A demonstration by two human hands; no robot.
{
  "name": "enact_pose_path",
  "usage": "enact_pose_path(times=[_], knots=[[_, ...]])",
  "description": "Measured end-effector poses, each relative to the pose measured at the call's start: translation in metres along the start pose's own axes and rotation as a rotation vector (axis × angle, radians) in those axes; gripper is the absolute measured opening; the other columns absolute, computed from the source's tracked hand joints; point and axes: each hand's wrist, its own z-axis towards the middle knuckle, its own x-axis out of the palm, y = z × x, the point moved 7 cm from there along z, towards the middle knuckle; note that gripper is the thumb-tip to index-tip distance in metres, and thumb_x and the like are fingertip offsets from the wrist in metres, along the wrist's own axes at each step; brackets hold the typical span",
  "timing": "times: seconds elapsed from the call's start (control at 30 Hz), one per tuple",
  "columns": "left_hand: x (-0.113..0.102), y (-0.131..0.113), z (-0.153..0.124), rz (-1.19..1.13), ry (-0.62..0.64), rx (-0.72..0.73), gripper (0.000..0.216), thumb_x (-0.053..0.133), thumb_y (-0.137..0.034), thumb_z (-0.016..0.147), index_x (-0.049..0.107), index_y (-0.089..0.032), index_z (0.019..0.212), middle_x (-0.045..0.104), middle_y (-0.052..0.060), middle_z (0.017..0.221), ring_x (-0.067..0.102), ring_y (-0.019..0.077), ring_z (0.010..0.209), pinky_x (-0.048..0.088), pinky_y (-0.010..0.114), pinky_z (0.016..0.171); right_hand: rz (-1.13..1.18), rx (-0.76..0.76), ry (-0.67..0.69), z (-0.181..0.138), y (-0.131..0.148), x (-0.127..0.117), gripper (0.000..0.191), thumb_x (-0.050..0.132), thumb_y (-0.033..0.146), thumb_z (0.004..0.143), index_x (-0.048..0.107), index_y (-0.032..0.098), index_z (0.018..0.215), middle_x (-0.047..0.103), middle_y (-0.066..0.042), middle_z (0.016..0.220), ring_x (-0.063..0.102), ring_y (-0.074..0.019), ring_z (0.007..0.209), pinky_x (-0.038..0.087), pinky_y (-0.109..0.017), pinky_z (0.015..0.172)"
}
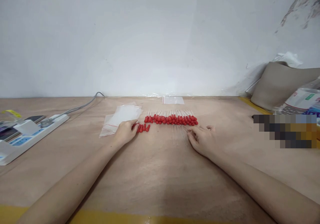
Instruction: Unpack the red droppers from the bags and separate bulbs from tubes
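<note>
Near the middle of the table, a row of droppers [175, 119] lies with red rubber bulbs toward me and thin clear stems pointing to the wall. Nearer me on the left sits a short line of red rubber bulbs [144, 128]. My left hand [126, 130] is closed at the left end of that line, its fingertips on a bulb. Several thin clear tubes [178, 135] lie just in front of the row. My right hand [202, 139] is at their right side, thumb and index finger pinched around what looks like one clear tube. Its other fingers are curled loosely.
Clear zip bags [125, 115] are stacked behind my left hand, and another bag [173, 100] lies by the wall. At the left are a white power strip [50, 127] with a grey cable and phones. A grey-brown container [272, 84] and a plastic bottle [300, 99] stand at the right.
</note>
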Motion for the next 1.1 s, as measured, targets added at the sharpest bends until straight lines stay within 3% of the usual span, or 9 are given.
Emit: enact_pose_path(times=[0.13,0.3,0.37,0.53,0.7,0.9,1.0,1.1], knots=[[-0.004,-0.005,-0.002,-0.001,0.004,0.015,0.037,0.031,-0.033,0.087,0.060,-0.021,0.068,0.060,0.002,0.056,0.054,0.0158,0.052,0.035,0.024,0.052,0.019,-0.025,0.042,0.001,0.008,0.001,0.019,0.044,0.025,0.080,0.062,0.023,0.083,0.065,0.001,0.070,0.055,-0.0144,0.069,0.022,-0.033,0.075],[-0.020,-0.013,-0.003,0.021,-0.250,0.080,0.029,0.041,-0.033,0.083,0.065,-0.018,0.085,0.064,0.007,0.080,0.055,0.0214,0.078,0.041,0.031,0.072,0.015,-0.063,0.065,0.001,0.013,0.000,0.022,0.049,0.038,0.081,0.064,0.023,0.087,0.066,-0.002,0.074,0.054,-0.0168,0.075,0.022,-0.036,0.079],[-0.022,-0.021,-0.001,-0.001,-0.282,0.135,0.028,0.044,-0.033,0.082,0.066,-0.018,0.089,0.062,0.007,0.084,0.053,0.0222,0.082,0.041,0.033,0.077,0.011,-0.084,0.078,0.001,0.014,0.000,0.026,0.049,0.043,0.081,0.064,0.024,0.088,0.066,-0.002,0.076,0.054,-0.0172,0.077,0.023,-0.036,0.079],[-0.013,-0.038,0.013,0.001,-0.159,0.238,0.024,0.049,-0.033,0.080,0.065,-0.021,0.092,0.061,0.006,0.089,0.052,0.0224,0.086,0.041,0.036,0.079,0.014,-0.098,0.119,0.001,0.015,0.002,0.032,0.047,0.050,0.081,0.065,0.024,0.089,0.065,-0.003,0.079,0.053,-0.0181,0.079,0.024,-0.037,0.078],[0.005,-0.043,0.033,0.035,-0.059,0.234,0.026,0.053,-0.036,0.077,0.063,-0.022,0.097,0.063,0.006,0.096,0.052,0.0243,0.094,0.037,0.038,0.083,0.018,-0.084,0.150,0.001,0.014,0.004,0.033,0.047,0.050,0.081,0.064,0.024,0.093,0.065,-0.003,0.084,0.054,-0.0185,0.082,0.024,-0.038,0.080],[0.020,-0.063,0.048,0.073,0.021,0.305,0.025,0.046,-0.029,0.082,0.062,-0.026,0.101,0.066,0.003,0.098,0.056,0.0216,0.094,0.034,0.037,0.084,0.024,-0.082,0.147,0.001,0.014,0.004,0.034,0.046,0.050,0.081,0.062,0.024,0.096,0.066,-0.004,0.088,0.054,-0.0183,0.084,0.024,-0.037,0.080],[0.022,-0.067,0.051,0.079,0.019,0.269,0.025,0.045,-0.025,0.082,0.065,-0.028,0.097,0.069,0.002,0.089,0.060,0.0214,0.085,0.036,0.038,0.082,0.041,-0.077,0.140,0.001,0.014,0.003,0.035,0.047,0.050,0.081,0.060,0.024,0.101,0.066,-0.004,0.093,0.054,-0.0189,0.086,0.024,-0.037,0.080],[0.013,-0.060,0.049,0.002,-0.090,0.171,0.026,0.045,-0.024,0.081,0.066,-0.024,0.097,0.069,0.004,0.088,0.062,0.0214,0.084,0.039,0.037,0.081,0.052,-0.065,0.132,0.002,0.014,0.003,0.036,0.048,0.049,0.080,0.058,0.023,0.104,0.066,-0.004,0.093,0.055,-0.0186,0.086,0.025,-0.036,0.080]])
